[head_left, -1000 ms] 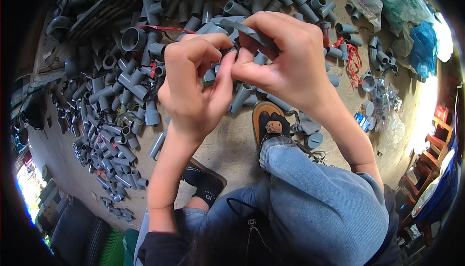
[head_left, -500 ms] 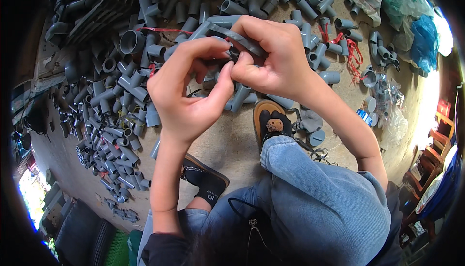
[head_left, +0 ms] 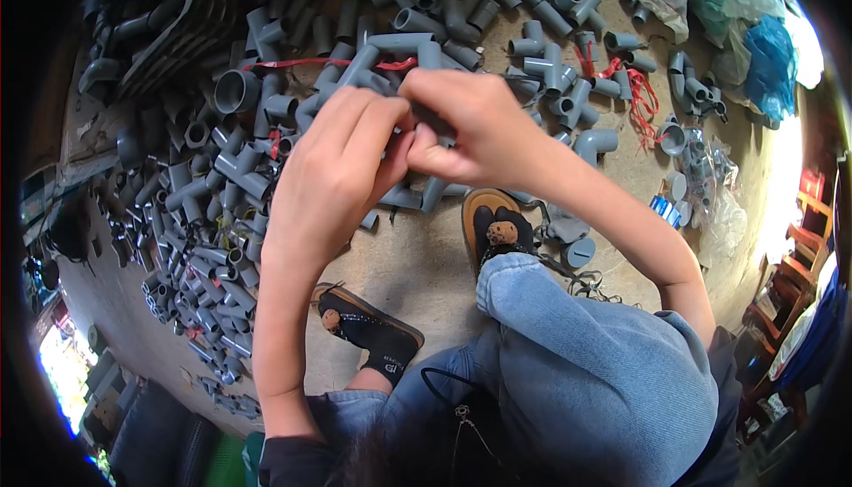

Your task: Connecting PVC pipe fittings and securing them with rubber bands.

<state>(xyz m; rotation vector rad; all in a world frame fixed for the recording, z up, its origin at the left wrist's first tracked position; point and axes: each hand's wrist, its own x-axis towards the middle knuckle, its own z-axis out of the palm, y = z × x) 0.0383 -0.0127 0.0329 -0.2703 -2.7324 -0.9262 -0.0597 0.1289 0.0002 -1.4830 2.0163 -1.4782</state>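
Observation:
My left hand (head_left: pixel 333 163) and my right hand (head_left: pixel 475 123) meet in front of me, fingertips together. Both are closed, fingers curled and thumbs pressed in. What they pinch is hidden behind the fingers; a dark bit shows between them. Just beyond the knuckles lie grey plastic pipe fittings (head_left: pixel 401 43) in an angled run, with a red ribbon (head_left: pixel 398 65) beside them. More grey fittings (head_left: pixel 404 197) show below the hands, on the floor close to my sandalled foot (head_left: pixel 501 231).
A large heap of grey pipe fittings (head_left: pixel 240 163) spreads over the floor to the left and far side. Right of it lie a red ribbon tangle (head_left: pixel 646 106), a blue plastic bag (head_left: pixel 769 66), a grey round cap (head_left: pixel 580 253) and dark straps (head_left: pixel 593 290). Wooden chairs (head_left: pixel 794 274) stand far right.
My left hand has turned so its back shows, and its fingers have closed in. The curved grey piece seen between the hands before is now hidden. My right hand has shifted slightly left and down.

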